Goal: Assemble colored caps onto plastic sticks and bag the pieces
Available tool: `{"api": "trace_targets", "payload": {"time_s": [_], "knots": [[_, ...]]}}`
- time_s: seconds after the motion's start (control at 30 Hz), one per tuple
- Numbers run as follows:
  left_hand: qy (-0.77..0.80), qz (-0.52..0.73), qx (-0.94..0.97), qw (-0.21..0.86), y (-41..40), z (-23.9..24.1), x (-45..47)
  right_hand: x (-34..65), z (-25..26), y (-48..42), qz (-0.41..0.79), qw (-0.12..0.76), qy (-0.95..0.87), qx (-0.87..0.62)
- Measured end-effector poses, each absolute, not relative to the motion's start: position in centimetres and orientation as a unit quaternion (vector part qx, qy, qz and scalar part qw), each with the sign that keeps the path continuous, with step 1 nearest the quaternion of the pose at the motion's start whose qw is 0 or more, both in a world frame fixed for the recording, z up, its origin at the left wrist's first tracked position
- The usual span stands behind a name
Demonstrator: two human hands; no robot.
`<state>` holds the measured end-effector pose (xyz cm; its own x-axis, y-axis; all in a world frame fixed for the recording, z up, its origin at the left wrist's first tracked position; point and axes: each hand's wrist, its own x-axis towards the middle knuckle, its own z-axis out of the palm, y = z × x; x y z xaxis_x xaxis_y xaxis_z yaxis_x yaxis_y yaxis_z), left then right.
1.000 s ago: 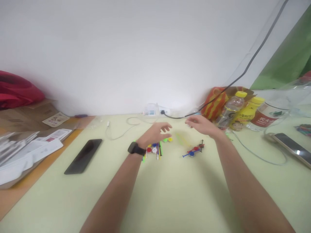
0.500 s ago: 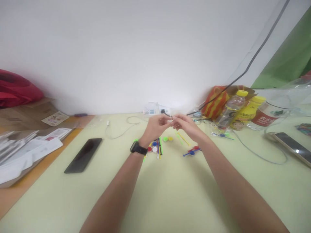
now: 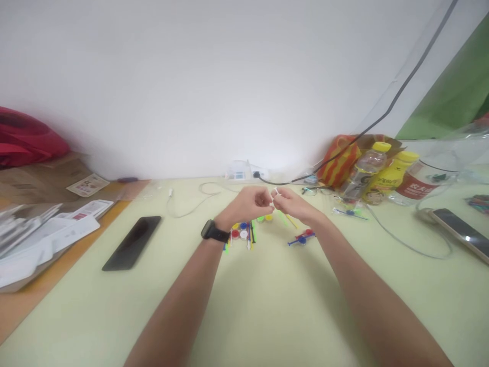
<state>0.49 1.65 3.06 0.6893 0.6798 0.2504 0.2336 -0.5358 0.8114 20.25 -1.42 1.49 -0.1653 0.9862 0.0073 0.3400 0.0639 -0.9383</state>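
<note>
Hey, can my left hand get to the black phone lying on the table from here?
Probably yes. The black phone lies flat left of the left hand, with bare table between; but that hand is pinching a small white piece with the right hand.

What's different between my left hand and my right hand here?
The left hand wears a black watch at the wrist; the right hand has a bare wrist. The left hand looks balled into a fist; the right hand looks flatter, stretched toward the left one. Shared: both are raised over the table and pinch a small white piece between them.
</note>
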Motion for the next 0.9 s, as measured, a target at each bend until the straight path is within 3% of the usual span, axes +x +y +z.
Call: {"api": "trace_targets", "payload": {"time_s": [0.17, 0.37, 0.6, 0.9], "knots": [[0.271, 0.156, 0.87, 0.382, 1.5, 2.4, 0.5, 22.6, 0.2, -0.5, 0.255, 0.192, -0.684, -0.656], [0.263, 0.022, 0.893, 0.365, 1.1, 1.6, 1.5, 25.4, 0.8, -0.8, 0.229, 0.087, -0.685, -0.686], [0.289, 0.051, 0.887, 0.357, 2.2, 0.6, 0.3, 27.1, 4.2, -3.1, 0.348, -0.072, -0.689, -0.632], [0.31, 0.106, 0.897, 0.298, 3.7, 0.4, -1.2, 27.1, 3.3, -2.6, 0.381, -0.117, -0.682, -0.614]]}}
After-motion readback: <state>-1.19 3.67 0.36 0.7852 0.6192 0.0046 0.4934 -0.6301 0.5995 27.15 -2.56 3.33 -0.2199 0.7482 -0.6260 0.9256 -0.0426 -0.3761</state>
